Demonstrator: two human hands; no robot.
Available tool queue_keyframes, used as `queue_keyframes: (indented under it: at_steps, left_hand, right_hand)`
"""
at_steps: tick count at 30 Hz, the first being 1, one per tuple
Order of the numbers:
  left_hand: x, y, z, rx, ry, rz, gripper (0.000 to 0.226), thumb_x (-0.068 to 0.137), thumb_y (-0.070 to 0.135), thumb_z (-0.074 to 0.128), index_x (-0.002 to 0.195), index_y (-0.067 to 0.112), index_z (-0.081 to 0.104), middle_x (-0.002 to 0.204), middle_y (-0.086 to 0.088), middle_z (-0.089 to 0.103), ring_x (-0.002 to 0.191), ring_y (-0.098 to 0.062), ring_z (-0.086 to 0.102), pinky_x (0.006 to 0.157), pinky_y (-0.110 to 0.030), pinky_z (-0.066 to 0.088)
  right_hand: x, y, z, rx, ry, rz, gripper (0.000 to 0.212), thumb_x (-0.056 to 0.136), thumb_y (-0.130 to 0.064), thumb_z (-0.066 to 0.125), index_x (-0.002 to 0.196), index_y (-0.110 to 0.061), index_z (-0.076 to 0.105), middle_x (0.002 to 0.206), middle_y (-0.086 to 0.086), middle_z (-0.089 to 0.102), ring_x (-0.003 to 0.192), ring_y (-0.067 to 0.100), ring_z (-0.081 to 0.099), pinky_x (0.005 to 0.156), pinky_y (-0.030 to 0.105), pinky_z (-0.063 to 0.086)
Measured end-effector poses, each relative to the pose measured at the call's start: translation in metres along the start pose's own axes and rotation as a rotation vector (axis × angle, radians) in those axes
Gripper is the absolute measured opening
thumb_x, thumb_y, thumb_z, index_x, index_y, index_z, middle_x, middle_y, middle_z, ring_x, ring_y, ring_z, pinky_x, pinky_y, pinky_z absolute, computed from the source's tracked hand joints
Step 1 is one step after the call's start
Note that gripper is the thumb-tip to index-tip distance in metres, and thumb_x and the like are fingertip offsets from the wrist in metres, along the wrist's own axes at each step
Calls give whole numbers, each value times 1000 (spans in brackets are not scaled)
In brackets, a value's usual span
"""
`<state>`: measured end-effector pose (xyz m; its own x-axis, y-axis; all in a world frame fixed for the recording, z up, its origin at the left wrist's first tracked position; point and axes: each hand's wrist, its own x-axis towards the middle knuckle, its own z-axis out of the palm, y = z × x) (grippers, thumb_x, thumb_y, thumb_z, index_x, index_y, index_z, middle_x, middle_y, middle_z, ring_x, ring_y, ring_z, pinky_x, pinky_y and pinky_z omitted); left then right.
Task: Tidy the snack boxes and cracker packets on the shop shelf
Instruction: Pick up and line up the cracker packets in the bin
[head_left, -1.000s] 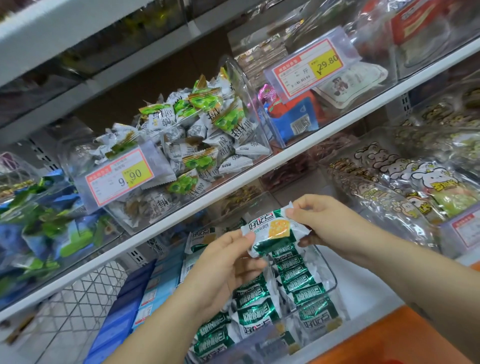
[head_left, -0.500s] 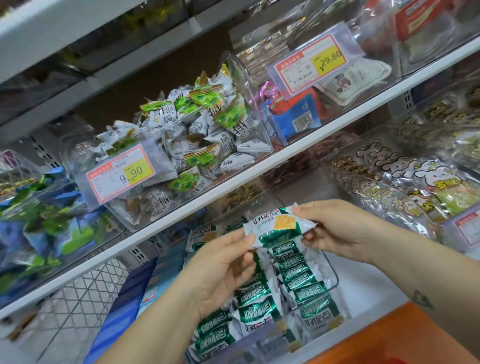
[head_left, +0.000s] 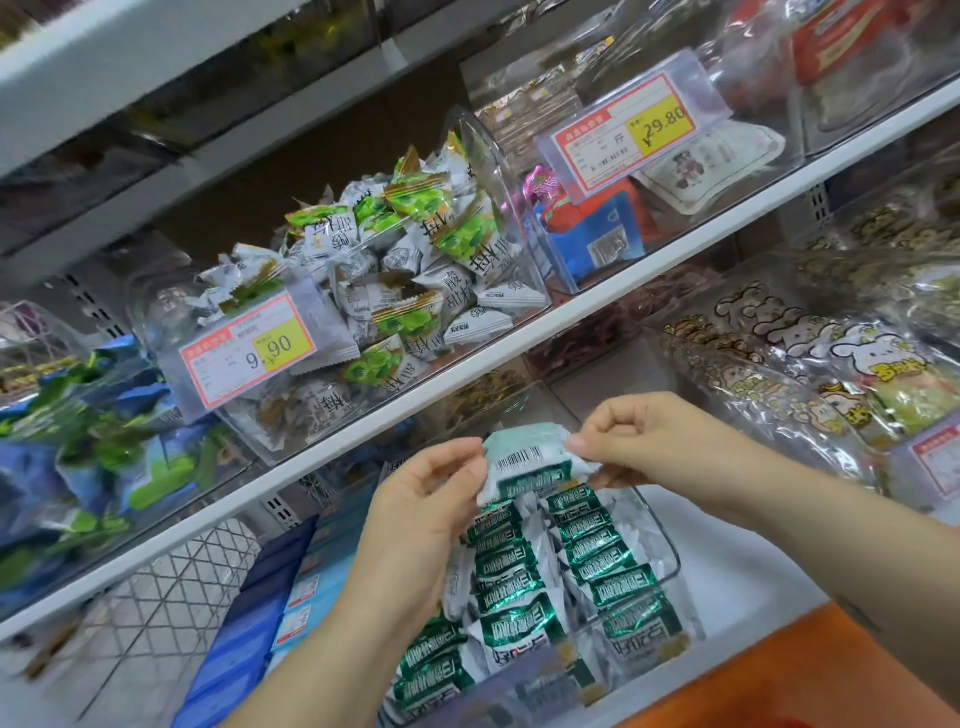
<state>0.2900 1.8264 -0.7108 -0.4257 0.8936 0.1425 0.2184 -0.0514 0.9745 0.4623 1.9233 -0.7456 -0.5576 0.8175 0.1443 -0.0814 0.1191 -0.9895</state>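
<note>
Step in hand: refiling one cracker packet.

Nearest, in front of the clear bin (head_left: 672, 556), is an orange ledge (head_left: 779, 675). Forearms come in over it.

In the bin are two rows of green packets (head_left: 511, 582), shingled front to back.

Both hands are over the bin's back end. The left hand (head_left: 426, 514) pinches the packet's left edge, thumb and fingers curled on it. The right hand (head_left: 639, 441) pinches the top right corner, other fingers curled in. The held packet (head_left: 524, 457) hangs tilted just above the rows, barcode side out. Can't tell if it touches them.

Next move, my read: flip it so the green face matches the rest, then slide it down behind the last packet in a row. Light pinch only, since the foil looks like it crumples.

Clearance:
- Right of the bin: bare white shelf floor (head_left: 737, 561), room for the right wrist.
- Left of the bin: blue boxes (head_left: 244, 623) close by, so that's the tight side.
- Bin walls are clear and easy to clip.
- Above the bin: the white shelf edge (head_left: 332, 441) runs close over the back end and caps lift.
- Further up from the bin: a bin of green-and-white sweets (head_left: 410, 312), with a price tag (head_left: 248, 353) on its front.
</note>
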Motion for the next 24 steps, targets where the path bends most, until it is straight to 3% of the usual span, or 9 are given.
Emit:
queue_keyframes:
  at_steps: [2,5,9,14,17,20,22,24]
  left_hand:
    - [-1,-3,0,184,42,130,17,85,3,65,87,20,70,86,5,71,78,-7,63,72,-19,51]
    - [-4,-5,0,352,64,317,23,83,0,67,82,23,67,94,1,63,80,-6,62,76,-15,50]
    - [-6,-11,-2,435,97,453,35,80,-3,69,69,29,62,87,7,57,80,-9,60,74,-16,47]
    - [-6,-19,-4,500,90,497,32,81,-3,68,69,27,66,83,13,59,81,-9,60,73,-19,48]
    - [-1,-18,-2,495,40,429,27,85,4,65,80,30,69,91,12,60,85,-4,60,77,-17,48]
    - [3,-14,2,552,-97,317,18,89,27,61,103,39,64,109,20,62,97,8,58,85,-14,46]
    - [5,-11,7,652,-194,278,36,85,43,62,119,47,51,118,32,53,106,15,50,91,-13,41]
    - [6,-8,15,839,-203,346,56,82,48,64,131,51,37,118,41,41,109,18,41,92,-9,32]
  right_hand:
    - [1,2,0,41,-16,-3,15,78,-9,73,85,-10,59,60,0,65,57,9,59,67,25,51]
    - [2,2,-3,51,-41,10,25,78,-1,71,98,-11,62,63,2,69,58,7,61,62,17,52]
    - [0,1,-6,-67,-1,-18,5,79,-2,71,83,-4,69,73,9,71,63,9,62,64,14,52]
    - [-1,4,-8,-112,-13,-24,7,81,-8,71,75,-10,68,69,3,70,63,7,60,67,17,49]
    - [1,5,-7,-27,7,5,3,84,-9,68,81,-9,69,71,6,67,66,13,59,71,24,50]
    - [7,4,-5,166,95,35,9,86,-5,64,93,-8,69,90,15,69,74,18,63,66,21,54]
    - [9,4,-4,294,143,66,17,87,-4,62,102,-7,68,100,16,70,77,18,66,62,18,55]
    - [10,3,-2,409,183,97,18,88,-3,61,105,-5,67,96,16,71,73,16,69,59,18,55]
